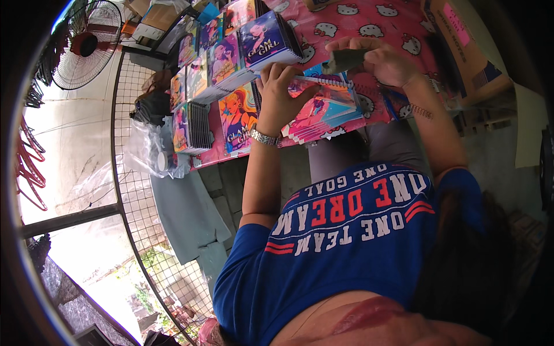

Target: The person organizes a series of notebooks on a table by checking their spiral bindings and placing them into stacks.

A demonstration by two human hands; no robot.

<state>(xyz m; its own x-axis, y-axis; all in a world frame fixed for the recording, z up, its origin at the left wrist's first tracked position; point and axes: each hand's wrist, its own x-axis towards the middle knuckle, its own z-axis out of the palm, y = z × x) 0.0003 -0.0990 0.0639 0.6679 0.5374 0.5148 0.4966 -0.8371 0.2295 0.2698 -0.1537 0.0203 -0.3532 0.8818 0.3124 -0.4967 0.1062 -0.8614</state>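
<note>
My left hand (pixel 281 97), with a metal watch at the wrist, grips a thin notebook (pixel 311 78) near its upper left edge, thumb spread along it. A row of wire coil (pixel 340 84) runs along that notebook's edge. Held between the fingers and thumb of my right hand (pixel 388 62) is a dark grey-green flat piece (pixel 346 60), just above the coil's right end; its kind is unclear. Beneath the notebook lie fanned colourful printed sheets or covers (pixel 323 118). A brownish coil shape (pixel 421 111) shows against my right forearm.
Stacks of illustrated notebooks (pixel 268 40) fill the table's left side, close to my left hand. A pink patterned cloth (pixel 375 26) covers the table. An open cardboard box (pixel 473 57) stands at the right. Clear plastic (pixel 151 151) hangs by the left edge, and a fan (pixel 86 43) is farther left.
</note>
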